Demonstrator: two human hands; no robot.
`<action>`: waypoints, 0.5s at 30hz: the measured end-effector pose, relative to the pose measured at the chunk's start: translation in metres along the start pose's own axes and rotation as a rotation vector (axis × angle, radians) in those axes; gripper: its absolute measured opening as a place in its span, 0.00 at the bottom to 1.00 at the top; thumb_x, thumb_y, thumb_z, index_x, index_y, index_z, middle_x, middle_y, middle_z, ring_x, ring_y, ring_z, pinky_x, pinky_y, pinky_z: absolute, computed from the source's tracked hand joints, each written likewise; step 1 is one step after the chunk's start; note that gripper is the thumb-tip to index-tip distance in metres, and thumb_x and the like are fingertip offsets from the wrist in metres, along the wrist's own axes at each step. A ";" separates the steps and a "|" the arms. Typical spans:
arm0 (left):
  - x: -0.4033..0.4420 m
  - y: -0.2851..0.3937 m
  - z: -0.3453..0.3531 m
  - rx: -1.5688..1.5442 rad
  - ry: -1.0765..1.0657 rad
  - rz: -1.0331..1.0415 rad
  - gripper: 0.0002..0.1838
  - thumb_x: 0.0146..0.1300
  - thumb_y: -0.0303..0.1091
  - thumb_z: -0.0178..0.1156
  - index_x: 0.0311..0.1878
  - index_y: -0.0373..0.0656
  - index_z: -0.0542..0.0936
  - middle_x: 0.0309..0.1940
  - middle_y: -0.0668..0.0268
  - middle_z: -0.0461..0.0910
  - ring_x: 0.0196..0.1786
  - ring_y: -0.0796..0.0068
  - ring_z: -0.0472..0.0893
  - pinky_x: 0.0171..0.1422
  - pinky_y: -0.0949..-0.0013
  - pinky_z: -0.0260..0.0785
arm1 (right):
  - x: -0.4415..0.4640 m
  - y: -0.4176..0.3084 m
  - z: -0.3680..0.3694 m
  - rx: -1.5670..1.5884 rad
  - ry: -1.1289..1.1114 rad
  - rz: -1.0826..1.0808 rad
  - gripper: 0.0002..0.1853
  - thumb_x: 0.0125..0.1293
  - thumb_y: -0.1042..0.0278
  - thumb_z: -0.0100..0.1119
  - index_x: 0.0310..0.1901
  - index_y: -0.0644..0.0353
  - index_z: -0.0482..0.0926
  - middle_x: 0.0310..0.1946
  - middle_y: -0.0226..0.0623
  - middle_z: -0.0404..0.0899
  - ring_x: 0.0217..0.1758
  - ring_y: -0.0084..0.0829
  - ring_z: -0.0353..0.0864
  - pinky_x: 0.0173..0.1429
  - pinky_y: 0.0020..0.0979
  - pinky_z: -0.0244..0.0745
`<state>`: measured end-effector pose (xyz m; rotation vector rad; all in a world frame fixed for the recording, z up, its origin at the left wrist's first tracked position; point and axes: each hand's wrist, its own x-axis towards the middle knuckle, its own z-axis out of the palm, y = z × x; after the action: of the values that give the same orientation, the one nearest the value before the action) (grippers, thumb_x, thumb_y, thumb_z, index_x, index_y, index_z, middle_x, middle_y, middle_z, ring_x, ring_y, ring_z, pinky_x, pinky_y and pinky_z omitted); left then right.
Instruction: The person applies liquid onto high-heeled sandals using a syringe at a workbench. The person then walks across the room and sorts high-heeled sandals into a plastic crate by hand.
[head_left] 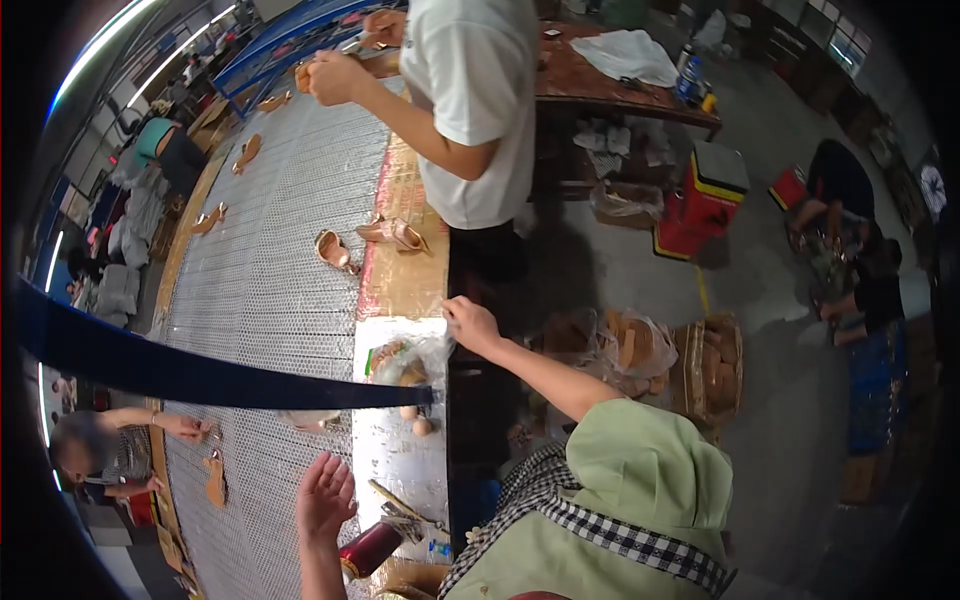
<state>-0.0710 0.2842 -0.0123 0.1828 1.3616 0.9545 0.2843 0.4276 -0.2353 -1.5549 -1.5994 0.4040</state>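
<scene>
My left hand is raised over the mesh conveyor, palm showing, fingers extended, holding nothing. Farther up, my right hand has its fingers bent together at the edge of the work ledge; whatever is between them is too small to make out. Beside it lies a clear plastic bag with small items. Two tan shoes, one strappy and one rounded, lie beyond the bag. A dark red cylinder and a brush-like tool are near my left hand.
A dark blue bar crosses the conveyor. A co-worker in a white shirt stands beside the ledge, holding a tan piece. Across the belt, another person's hand is near a tan shoe. Bagged parts and a carton are behind me.
</scene>
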 end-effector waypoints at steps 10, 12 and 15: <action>-0.038 -0.159 0.028 0.050 -0.382 -0.222 0.20 0.68 0.50 0.55 0.59 0.53 0.76 0.56 0.69 0.77 0.55 0.66 0.77 0.57 0.52 0.67 | -0.195 -0.150 -0.116 -0.134 0.205 -0.843 0.18 0.60 0.65 0.58 0.52 0.38 0.80 0.47 0.20 0.78 0.44 0.22 0.79 0.54 0.36 0.67; -0.036 -0.193 -0.013 -0.199 -0.994 -0.585 0.22 0.73 0.51 0.46 0.62 0.49 0.73 0.57 0.65 0.76 0.56 0.61 0.77 0.55 0.47 0.73 | -0.241 -0.185 -0.127 -0.129 0.332 -0.920 0.18 0.60 0.63 0.59 0.53 0.32 0.79 0.48 0.18 0.78 0.45 0.22 0.78 0.64 0.40 0.59; -0.105 -0.237 -0.043 -0.071 -0.828 -0.443 0.29 0.72 0.61 0.41 0.65 0.52 0.70 0.59 0.63 0.74 0.58 0.55 0.76 0.44 0.41 0.77 | -0.318 -0.218 -0.133 -0.135 0.376 -0.945 0.17 0.63 0.64 0.58 0.52 0.28 0.78 0.49 0.16 0.78 0.48 0.22 0.77 0.77 0.47 0.38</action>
<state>0.0121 0.0480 -0.0931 0.1831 0.5605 0.4560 0.1984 0.0503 -0.1054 -0.7410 -1.8533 -0.4899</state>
